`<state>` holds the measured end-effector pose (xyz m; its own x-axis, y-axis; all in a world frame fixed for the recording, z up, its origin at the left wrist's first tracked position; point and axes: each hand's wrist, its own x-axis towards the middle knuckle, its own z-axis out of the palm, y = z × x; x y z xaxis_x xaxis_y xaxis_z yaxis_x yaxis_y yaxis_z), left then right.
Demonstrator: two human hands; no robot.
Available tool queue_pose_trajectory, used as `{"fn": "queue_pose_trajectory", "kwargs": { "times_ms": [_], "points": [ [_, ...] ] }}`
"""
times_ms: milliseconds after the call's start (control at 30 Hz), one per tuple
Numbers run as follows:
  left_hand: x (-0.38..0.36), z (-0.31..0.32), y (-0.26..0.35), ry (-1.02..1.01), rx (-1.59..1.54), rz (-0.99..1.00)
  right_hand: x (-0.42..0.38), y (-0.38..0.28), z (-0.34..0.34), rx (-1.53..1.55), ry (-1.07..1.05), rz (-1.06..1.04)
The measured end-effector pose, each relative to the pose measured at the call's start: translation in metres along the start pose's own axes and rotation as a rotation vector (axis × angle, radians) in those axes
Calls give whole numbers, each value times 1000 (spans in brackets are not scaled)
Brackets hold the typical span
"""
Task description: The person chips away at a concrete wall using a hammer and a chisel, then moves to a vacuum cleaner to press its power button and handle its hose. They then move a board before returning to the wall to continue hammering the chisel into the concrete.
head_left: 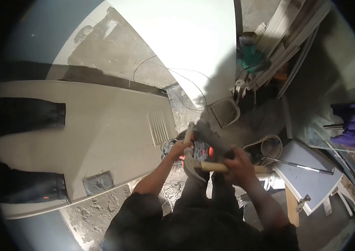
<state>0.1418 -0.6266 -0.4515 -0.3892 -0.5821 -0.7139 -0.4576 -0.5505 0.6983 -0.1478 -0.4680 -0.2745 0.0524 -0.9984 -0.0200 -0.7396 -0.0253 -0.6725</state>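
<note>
A pick-like tool (214,166) with a curved metal head and a pale wooden handle lies across the front of my body. My left hand (180,149) is closed around the upper part of its head. Wrapped round the handle is my right hand (240,166), with more of the handle showing past it on the right. Below the tool's head is a dark object with red parts (204,150), partly covered by the tool and my left hand; what it is cannot be made out.
A beige panel (114,125) with two dark trouser legs (30,113) fills the left. Ahead are a white board (185,37), a loose wire and a dustpan (225,112). At right are a grey-white panel (307,171), stacked strips (286,37) and purple cloth (353,123). Coiled cord (172,190) lies below.
</note>
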Motion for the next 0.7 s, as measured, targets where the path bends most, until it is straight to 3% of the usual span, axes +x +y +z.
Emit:
{"fn": "queue_pose_trajectory", "kwargs": {
  "times_ms": [133,333,400,533,600,633,667,700],
  "points": [
    [50,-59,-26,187,29,-140,55,21,61,15,-34,12],
    [122,-133,-47,255,111,-101,140,56,132,-54,-94,94],
    [158,-155,-62,338,156,-78,170,66,145,-171,-57,-15],
    [195,-178,-64,437,-3,-199,226,92,167,-279,-16,-61],
    [224,-198,-82,374,-22,-253,251,102,174,-347,-121,11],
    [224,-199,-81,271,-183,-148,260,107,179,-363,-114,3],
    [231,-191,-78,415,-238,-239,268,112,182,-383,-106,-4],
    [244,-193,-84,402,-263,-293,274,117,186,-395,-98,-17]
  ]
}}
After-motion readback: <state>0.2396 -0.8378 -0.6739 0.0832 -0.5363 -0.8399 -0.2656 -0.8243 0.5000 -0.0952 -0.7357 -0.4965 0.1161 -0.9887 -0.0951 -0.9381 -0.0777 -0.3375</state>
